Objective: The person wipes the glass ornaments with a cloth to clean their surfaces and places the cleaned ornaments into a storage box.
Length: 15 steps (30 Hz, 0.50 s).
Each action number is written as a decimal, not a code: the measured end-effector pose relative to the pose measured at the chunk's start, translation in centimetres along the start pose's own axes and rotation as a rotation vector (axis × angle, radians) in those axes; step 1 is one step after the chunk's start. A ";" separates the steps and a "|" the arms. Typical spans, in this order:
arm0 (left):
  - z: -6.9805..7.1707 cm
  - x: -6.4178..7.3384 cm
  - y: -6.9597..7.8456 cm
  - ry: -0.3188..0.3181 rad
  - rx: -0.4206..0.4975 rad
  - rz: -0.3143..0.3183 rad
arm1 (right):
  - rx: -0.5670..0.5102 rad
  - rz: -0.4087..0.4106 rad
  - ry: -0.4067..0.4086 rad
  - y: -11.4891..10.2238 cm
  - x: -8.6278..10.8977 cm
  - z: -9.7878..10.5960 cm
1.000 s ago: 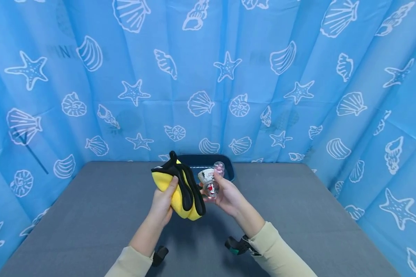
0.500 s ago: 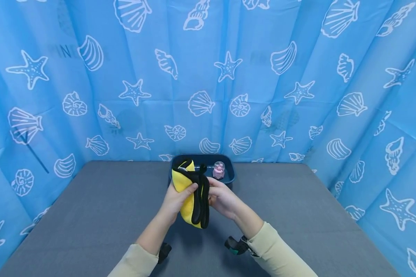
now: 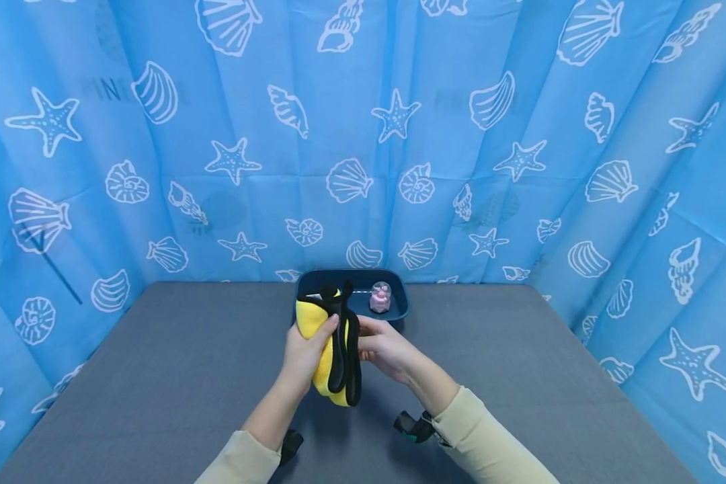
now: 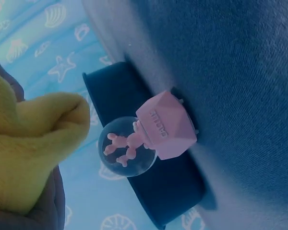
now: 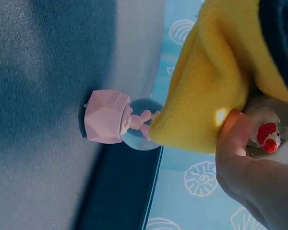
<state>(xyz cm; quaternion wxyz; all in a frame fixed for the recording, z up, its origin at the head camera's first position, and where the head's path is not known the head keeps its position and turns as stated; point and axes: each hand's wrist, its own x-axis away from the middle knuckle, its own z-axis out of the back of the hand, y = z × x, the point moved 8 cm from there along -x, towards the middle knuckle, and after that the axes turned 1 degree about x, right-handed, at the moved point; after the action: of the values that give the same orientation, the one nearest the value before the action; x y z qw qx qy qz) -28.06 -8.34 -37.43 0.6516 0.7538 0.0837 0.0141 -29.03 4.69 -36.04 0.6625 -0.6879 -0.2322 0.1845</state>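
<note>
My left hand (image 3: 302, 355) grips a folded yellow towel (image 3: 323, 366) with black edging, held up in front of the tray. My right hand (image 3: 392, 351) holds a small snow globe (image 5: 271, 136) against the towel's right side. Its clear dome, with a red and white figure inside, shows in the right wrist view; the towel covers much of it. Low between the hands, both wrist views show a pink-based snow globe (image 4: 165, 127) with a balloon-dog figure, standing on the table before the tray. In the head view a small pink globe (image 3: 380, 299) appears within the tray's outline.
A dark blue tray (image 3: 402, 289) stands at the table's back edge, partly behind the towel. The table has a grey cloth cover (image 3: 187, 376). A blue curtain (image 3: 363, 134) with white shell prints hangs behind and along both sides.
The towel has moved right and slightly down with my left hand, now overlapping the snow globe in my right hand. That globe showed fully beside the towel a second ago.
</note>
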 end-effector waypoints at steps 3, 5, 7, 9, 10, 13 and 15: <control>0.0 0.0 -0.2 -0.001 0.005 0.009 | 0.033 -0.009 0.002 -0.1 0.1 0.1; 0.2 -0.1 -0.4 0.001 0.011 0.033 | 0.055 -0.014 -0.005 -0.2 0.2 0.2; 0.5 -0.3 -0.9 0.020 0.048 0.090 | 0.059 -0.019 -0.012 -0.3 0.3 0.3; 1.0 -0.5 -1.4 0.040 0.121 0.164 | 0.052 -0.021 -0.013 -0.3 0.5 0.5; 1.2 -0.6 -1.6 0.041 0.171 0.198 | 0.049 -0.021 -0.008 -0.3 0.5 0.7; 1.3 -0.8 -1.9 -0.003 0.350 0.276 | 0.026 -0.010 0.028 -0.5 0.7 1.3; 0.8 -0.8 -1.6 -0.098 0.472 0.308 | 0.021 0.006 0.064 -0.7 0.7 1.8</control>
<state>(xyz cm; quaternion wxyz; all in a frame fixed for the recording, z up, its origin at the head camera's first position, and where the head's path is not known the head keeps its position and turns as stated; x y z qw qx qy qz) -28.95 -9.02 -39.09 0.4517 0.8882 -0.0623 0.0565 -29.53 6.61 -35.42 0.6762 -0.6871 -0.2069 0.1669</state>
